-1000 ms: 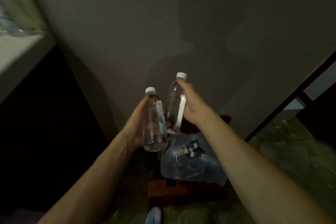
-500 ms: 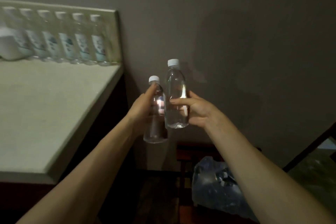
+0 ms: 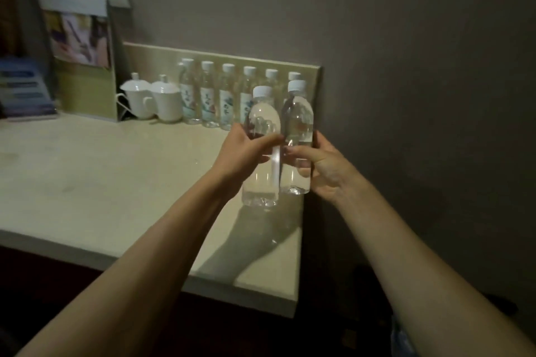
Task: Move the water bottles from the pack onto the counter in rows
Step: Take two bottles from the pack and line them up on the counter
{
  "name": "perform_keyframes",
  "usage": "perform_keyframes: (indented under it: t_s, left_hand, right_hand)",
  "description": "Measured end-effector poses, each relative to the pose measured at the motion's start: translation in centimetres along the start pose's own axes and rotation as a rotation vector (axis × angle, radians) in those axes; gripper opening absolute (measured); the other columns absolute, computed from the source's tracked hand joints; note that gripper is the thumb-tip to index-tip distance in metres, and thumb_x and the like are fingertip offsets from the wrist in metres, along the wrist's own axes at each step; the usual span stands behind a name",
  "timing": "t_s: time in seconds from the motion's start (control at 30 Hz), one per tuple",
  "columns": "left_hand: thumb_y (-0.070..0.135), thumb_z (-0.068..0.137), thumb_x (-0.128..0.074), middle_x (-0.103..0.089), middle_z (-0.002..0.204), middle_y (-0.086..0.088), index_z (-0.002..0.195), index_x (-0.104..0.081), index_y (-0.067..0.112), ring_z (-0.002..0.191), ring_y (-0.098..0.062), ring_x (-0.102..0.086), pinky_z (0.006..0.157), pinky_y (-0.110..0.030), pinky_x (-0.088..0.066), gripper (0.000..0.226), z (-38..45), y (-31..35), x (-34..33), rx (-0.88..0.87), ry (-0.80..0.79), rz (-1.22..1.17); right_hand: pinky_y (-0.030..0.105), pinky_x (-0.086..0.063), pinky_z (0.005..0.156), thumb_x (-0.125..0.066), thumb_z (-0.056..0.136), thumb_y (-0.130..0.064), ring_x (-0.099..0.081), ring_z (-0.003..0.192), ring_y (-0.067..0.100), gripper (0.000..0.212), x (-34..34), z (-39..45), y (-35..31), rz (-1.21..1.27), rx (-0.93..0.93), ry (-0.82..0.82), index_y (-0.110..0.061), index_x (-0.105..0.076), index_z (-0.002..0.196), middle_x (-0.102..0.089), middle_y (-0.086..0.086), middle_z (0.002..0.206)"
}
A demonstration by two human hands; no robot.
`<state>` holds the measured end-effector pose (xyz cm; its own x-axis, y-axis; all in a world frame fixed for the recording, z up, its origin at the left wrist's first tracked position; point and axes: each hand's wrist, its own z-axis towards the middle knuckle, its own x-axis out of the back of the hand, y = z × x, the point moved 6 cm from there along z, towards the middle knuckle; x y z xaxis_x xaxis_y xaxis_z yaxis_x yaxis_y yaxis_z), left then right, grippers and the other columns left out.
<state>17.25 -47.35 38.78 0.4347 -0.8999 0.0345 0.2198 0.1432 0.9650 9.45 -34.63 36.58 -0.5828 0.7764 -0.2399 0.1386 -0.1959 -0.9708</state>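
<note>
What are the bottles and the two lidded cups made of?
The bottle in the left hand and the bottle in the right hand look like thin clear plastic, glossy and see-through, with white caps. The lidded cups look like glazed white ceramic, smooth and opaque, though that is not certain in this dim light.

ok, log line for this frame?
left hand: holds bottle | right hand: holds second bottle | above counter | back row: six

The bottle in my left hand and the bottle in my right hand cover the lower parts of the two rightmost bottles in the back row, so their labels cannot be read. My fingers hide the held bottles' midsections. The stack of blue booklets is cut off by the left edge, and the print on the brochure stand is too blurred to read.
</note>
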Motion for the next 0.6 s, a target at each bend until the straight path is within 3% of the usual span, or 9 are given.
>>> perform_keyframes:
  t_s: [0.1,0.2,0.3,0.43,0.53,0.6]
  left_hand:
    - [0.020,0.080,-0.079,-0.074,0.088,0.005,0.105,-0.062,0.016,0.081,-0.002,-0.071,0.070,-0.017,-0.054,0.031,0.5,-0.5,4.1,-0.072,0.066,0.035]
    - [0.020,0.078,-0.080,-0.068,0.107,0.001,0.121,-0.053,0.021,0.093,-0.009,-0.070,0.078,-0.024,-0.057,0.050,1.2,-1.3,7.3,-0.103,0.157,0.057]
    - [0.021,0.079,-0.080,-0.065,0.111,0.004,0.124,-0.051,0.025,0.099,-0.011,-0.066,0.086,-0.031,-0.055,0.054,2.5,-2.4,10.2,-0.123,0.215,0.061]
    - [0.024,0.075,-0.083,-0.069,0.102,0.013,0.125,-0.051,0.032,0.090,0.001,-0.069,0.078,-0.024,-0.055,0.060,5.2,-4.0,13.6,-0.149,0.265,0.089]
    - [0.028,0.071,-0.086,-0.070,0.108,0.008,0.130,-0.050,0.032,0.097,-0.007,-0.070,0.083,-0.031,-0.058,0.070,7.8,-5.0,15.7,-0.153,0.286,0.126]
    - [0.032,0.069,-0.087,-0.071,0.109,0.006,0.122,-0.051,0.048,0.098,-0.007,-0.070,0.083,-0.031,-0.058,0.066,9.3,-5.5,16.8,-0.167,0.308,0.167]
  right_hand:
    - [0.042,-0.047,0.090,-0.076,0.074,-0.002,-0.066,0.108,0.028,0.064,-3.0,2.4,1.3,-0.116,0.064,0.054,-0.019,-0.052,0.131,-0.072,0.006,0.109]
    - [0.040,-0.053,0.088,-0.083,0.066,-0.009,-0.069,0.102,0.019,0.065,-5.7,4.6,2.3,-0.200,0.138,0.067,-0.022,-0.055,0.123,-0.072,0.000,0.106]
    - [0.024,-0.053,0.074,-0.085,0.063,-0.018,-0.070,0.088,0.004,0.063,-8.1,6.5,2.7,-0.311,0.222,0.056,-0.024,-0.056,0.119,-0.072,-0.009,0.099]
    - [0.037,-0.056,0.086,-0.085,0.066,-0.015,-0.069,0.093,0.011,0.061,-10.6,10.2,3.4,-0.416,0.277,0.054,-0.024,-0.050,0.115,-0.069,-0.005,0.104]
    - [0.039,-0.053,0.092,-0.086,0.066,-0.018,-0.064,0.103,0.013,0.068,-12.3,13.1,3.6,-0.451,0.295,0.079,-0.031,-0.042,0.116,-0.065,-0.005,0.114]
    - [0.042,-0.051,0.095,-0.086,0.066,-0.019,-0.061,0.108,0.017,0.068,-13.0,14.9,4.0,-0.464,0.303,0.117,-0.029,-0.041,0.116,-0.061,-0.001,0.119]
